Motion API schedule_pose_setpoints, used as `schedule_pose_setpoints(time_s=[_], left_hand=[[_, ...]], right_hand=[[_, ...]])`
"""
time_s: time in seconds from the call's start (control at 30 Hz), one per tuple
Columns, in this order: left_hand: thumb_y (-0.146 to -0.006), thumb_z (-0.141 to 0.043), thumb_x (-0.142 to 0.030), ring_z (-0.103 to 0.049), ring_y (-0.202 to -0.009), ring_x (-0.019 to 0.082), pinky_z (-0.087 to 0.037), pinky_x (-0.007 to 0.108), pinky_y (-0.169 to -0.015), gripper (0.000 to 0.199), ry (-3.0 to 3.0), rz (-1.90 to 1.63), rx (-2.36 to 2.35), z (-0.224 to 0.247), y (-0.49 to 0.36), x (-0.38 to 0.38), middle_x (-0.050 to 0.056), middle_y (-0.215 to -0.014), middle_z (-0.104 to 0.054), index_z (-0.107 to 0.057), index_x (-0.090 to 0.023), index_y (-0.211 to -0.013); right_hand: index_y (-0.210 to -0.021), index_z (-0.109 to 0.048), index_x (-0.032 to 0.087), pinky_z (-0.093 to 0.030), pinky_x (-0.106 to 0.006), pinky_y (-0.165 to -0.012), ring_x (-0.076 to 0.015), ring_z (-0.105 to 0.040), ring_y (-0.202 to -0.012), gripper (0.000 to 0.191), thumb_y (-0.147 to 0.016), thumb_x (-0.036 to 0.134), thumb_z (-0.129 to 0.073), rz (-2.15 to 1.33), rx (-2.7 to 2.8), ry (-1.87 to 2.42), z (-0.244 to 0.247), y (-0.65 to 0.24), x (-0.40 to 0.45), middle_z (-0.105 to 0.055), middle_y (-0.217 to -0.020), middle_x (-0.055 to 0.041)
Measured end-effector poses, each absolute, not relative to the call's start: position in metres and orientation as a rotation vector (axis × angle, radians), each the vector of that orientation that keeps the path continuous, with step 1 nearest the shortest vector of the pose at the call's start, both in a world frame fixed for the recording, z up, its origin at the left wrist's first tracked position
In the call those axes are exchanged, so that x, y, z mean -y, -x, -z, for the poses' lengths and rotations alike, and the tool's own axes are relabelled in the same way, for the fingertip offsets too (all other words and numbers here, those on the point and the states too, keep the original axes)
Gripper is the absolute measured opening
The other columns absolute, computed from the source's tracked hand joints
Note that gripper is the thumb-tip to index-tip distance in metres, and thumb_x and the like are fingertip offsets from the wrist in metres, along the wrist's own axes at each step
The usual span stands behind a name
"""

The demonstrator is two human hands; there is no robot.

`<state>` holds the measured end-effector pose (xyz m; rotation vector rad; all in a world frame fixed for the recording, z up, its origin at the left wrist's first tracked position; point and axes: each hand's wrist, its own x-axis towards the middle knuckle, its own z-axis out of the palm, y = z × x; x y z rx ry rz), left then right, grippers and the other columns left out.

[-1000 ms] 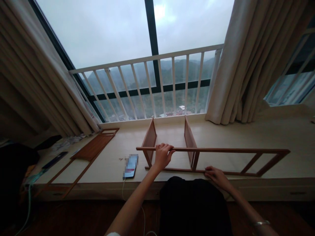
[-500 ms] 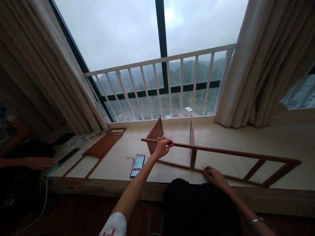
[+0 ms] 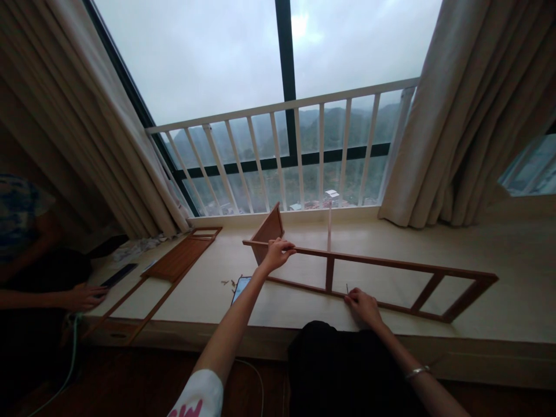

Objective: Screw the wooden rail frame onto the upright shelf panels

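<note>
A long brown wooden frame (image 3: 386, 264) stands on its edge on the pale window ledge, with crossbars toward its right end. My left hand (image 3: 278, 255) is closed around its upper rail, near the left end. Behind that hand a wooden panel (image 3: 267, 230) projects back from the frame. Another panel (image 3: 329, 231), seen nearly edge-on, stands behind the middle crossbar. Beside the lower rail, my right hand (image 3: 365, 307) pinches a thin dark rod (image 3: 347, 286) that sticks up from the fingertips; its exact kind is too small to tell.
A phone (image 3: 240, 287) lies partly behind my left forearm, near several small wooden-looking pieces (image 3: 232, 283). Farther left rests another slatted wooden frame (image 3: 185, 255). A co-worker's hand (image 3: 87, 297) is near a dark flat object (image 3: 119, 275). White railing (image 3: 278, 108) borders the window.
The frame has shifted left, its right end most clearly, with both hands moving along. My left forearm now covers more of the phone. The middle panel appears more edge-on.
</note>
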<state>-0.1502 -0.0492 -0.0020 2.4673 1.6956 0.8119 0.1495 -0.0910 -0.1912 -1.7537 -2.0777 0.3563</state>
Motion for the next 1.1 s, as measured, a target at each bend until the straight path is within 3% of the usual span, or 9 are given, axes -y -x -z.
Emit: schedule_pose_setpoints(time_s=[0.27,0.47,0.87,1.1], left_hand=[[-0.071,-0.051,-0.041,-0.048,-0.082,0.015,-0.026,0.031,-0.081,0.024,-2.473,-0.787,-1.705,0.003,0.15,0.046,0.001,-0.08,-0.061,-0.062,-0.023,-0.082],[-0.072,-0.051,-0.039,-0.048,-0.083,0.015,-0.027,0.031,-0.081,0.021,-2.476,-0.761,-1.708,-0.003,0.149,0.053,0.0,-0.079,-0.061,-0.061,-0.023,-0.081],[-0.075,-0.048,-0.035,-0.044,-0.09,0.017,-0.024,0.034,-0.083,0.02,-2.592,-0.641,-1.751,-0.019,0.144,0.072,0.002,-0.085,-0.058,-0.06,-0.023,-0.086],[-0.075,-0.046,-0.024,-0.04,-0.097,0.018,-0.026,0.035,-0.085,0.015,-2.694,-0.98,-1.75,-0.029,0.141,0.111,0.005,-0.102,-0.049,-0.055,-0.019,-0.087]], right_hand=[[-0.079,-0.065,0.023,-0.031,-0.03,-0.079,-0.0157,-0.053,-0.081,0.03,-0.077,0.037,-0.038,-0.324,2.082,1.736,0.184,-0.147,0.1,-0.059,-0.087,-0.0026],[-0.082,-0.064,0.022,-0.03,-0.032,-0.083,-0.0187,-0.048,-0.092,0.029,-0.078,0.036,-0.04,-0.168,2.099,1.648,0.173,-0.139,0.11,-0.055,-0.099,-0.0053],[-0.086,-0.061,0.019,-0.033,-0.028,-0.076,-0.0168,-0.048,-0.085,0.029,-0.081,0.03,-0.035,-0.197,2.25,1.471,0.168,-0.138,0.122,-0.056,-0.089,-0.0048],[-0.093,-0.058,0.019,-0.032,-0.027,-0.077,-0.0158,-0.047,-0.088,0.027,-0.08,0.021,-0.035,-0.227,2.318,1.477,0.166,-0.134,0.124,-0.055,-0.092,-0.0051]])
